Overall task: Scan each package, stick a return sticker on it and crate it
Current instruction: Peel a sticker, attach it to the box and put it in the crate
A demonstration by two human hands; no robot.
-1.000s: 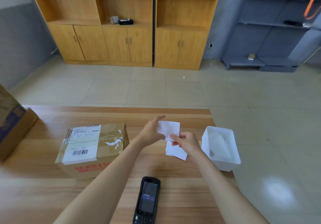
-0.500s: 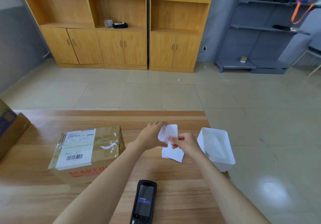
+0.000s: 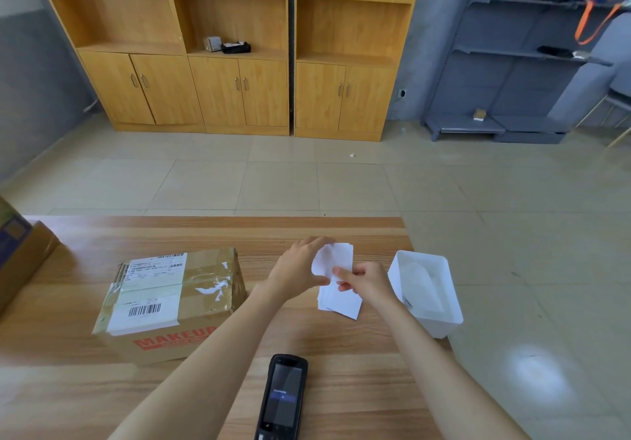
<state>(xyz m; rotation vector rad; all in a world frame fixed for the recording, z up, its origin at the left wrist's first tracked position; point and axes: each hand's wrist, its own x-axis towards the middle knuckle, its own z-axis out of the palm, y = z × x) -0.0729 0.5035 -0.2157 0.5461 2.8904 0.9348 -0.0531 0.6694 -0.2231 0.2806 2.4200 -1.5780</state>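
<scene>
A taped cardboard package (image 3: 177,299) with a white shipping label and red "MAKEUP" print sits on the wooden table (image 3: 205,231), left of my hands. Both hands hold one white sticker sheet (image 3: 336,257) above the table: my left hand (image 3: 298,272) pinches its curling left edge, my right hand (image 3: 367,282) pinches its lower edge. Under them lies a small stack of white sticker sheets (image 3: 341,301). A black handheld scanner (image 3: 281,398) lies face up at the near edge, screen lit.
A white plastic bin (image 3: 428,294) stands at the table's right edge, just right of my right hand. A brown cardboard box (image 3: 20,258) pokes in at the far left. Wooden cabinets and grey shelves line the far wall across the tiled floor.
The sheet's left part has curled away under my left hand's pinch, which was an open hand a second ago. Both hands stayed over the stack.
</scene>
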